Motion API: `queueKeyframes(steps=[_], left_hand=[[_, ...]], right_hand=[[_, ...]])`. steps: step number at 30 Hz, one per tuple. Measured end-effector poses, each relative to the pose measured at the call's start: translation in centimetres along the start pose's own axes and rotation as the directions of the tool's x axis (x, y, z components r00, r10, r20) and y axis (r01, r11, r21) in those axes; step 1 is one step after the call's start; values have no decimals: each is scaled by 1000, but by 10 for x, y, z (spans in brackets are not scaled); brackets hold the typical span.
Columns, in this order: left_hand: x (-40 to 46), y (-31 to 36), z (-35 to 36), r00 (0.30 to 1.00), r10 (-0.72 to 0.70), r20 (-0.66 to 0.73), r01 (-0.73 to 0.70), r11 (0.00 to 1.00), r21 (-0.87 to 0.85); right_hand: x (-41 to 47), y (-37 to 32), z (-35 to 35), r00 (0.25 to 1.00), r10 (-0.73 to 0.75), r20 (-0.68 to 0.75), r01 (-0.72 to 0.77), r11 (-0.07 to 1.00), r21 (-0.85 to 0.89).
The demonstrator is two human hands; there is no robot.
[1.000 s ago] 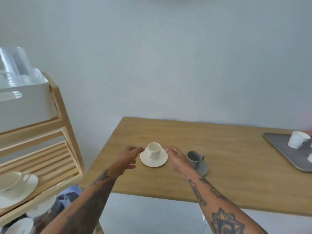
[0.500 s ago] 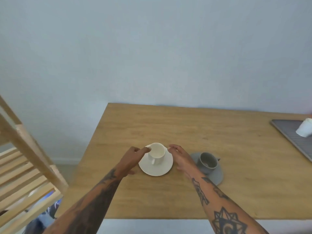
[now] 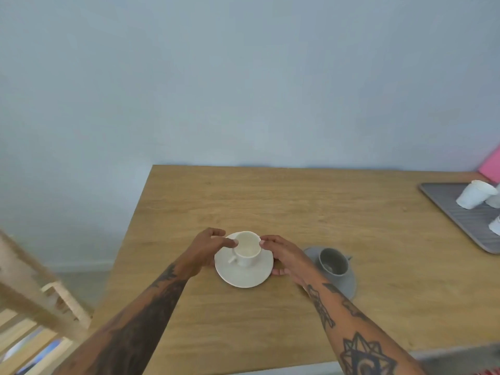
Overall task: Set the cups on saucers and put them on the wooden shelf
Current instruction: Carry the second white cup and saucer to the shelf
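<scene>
A white cup stands upright on a white saucer near the front left of the wooden table. My left hand grips the saucer's left edge, with its thumb against the cup's rim. On the opposite side my right hand holds the right edge, thumb on the rim too. A grey cup sits on a grey saucer just right of my right hand. Part of the wooden shelf shows at the lower left.
A grey tray at the table's right edge carries upturned white cups. A pink object leans in the far right corner. A plain wall stands behind the table, and floor separates table from shelf.
Both hands have closed in on the white saucer and their thumbs now touch the cup. The view has swung right and down, so most of the shelf has left the frame.
</scene>
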State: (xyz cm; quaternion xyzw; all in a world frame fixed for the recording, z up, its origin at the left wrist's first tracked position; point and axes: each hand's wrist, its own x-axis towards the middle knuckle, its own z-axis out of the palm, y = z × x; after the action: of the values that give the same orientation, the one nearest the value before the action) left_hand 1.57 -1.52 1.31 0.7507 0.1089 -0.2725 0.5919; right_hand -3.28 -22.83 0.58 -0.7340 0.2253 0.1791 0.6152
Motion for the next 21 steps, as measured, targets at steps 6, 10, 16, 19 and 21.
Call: queueKeyframes(steps=[6, 10, 16, 19, 21], left_hand=[[25, 13, 2, 993, 71, 91, -73, 997, 27], [36, 15, 12, 986, 105, 128, -112, 993, 48], [18, -1, 5, 992, 86, 92, -72, 988, -139], [2, -8, 6, 983, 91, 161, -73, 991, -115], [-4, -7, 13, 984, 96, 151, -81, 992, -98]], right_hand=[[-8, 5, -11, 996, 83, 17, -83, 997, -1], [-11, 8, -20, 995, 99, -7, -99, 995, -4], [-3, 3, -29, 997, -27, -70, 24, 999, -45], [0, 2, -28, 998, -50, -25, 50, 999, 8], [0, 2, -25, 998, -63, 2, 62, 996, 64]])
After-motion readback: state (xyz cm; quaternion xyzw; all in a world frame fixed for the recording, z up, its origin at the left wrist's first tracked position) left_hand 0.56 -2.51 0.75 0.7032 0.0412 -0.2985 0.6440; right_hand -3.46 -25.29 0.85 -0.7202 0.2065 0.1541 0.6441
